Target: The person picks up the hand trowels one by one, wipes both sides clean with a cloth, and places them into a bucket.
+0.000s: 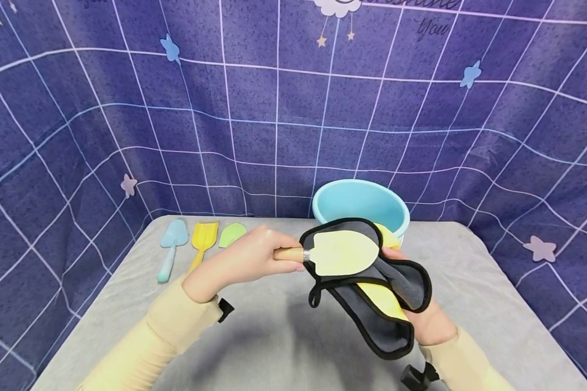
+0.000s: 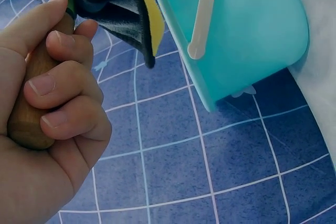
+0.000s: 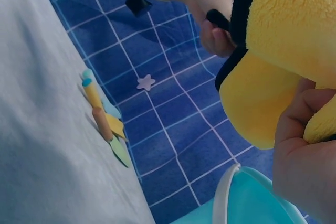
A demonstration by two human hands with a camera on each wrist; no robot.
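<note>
My left hand [image 1: 261, 252] grips the wooden handle of a small trowel [image 1: 346, 252], its pale yellow-green blade pointing right. In the left wrist view, the fingers curl round that handle [image 2: 31, 121]. Directly behind the blade, raised over the table, is a folded cleaning cloth [image 1: 406, 285], grey on one side, fluffy yellow on the other, with black edging and a hanging loop. My right hand [image 1: 432, 323] holds the cloth from its yellow side, mostly hidden behind it. The right wrist view shows its fingers [image 3: 296, 114] bent into the yellow plush [image 3: 294, 24].
A light blue bucket [image 1: 362, 198] with a white handle [image 2: 203, 14] stands at the back, beyond the cloth. On the grey-covered table [image 1: 254, 347], back left, lie a blue shovel [image 1: 174, 234], a yellow shovel [image 1: 205, 237] and a green-bladed tool [image 1: 232, 233]. Grid-patterned fabric [image 1: 254, 136] hangs behind.
</note>
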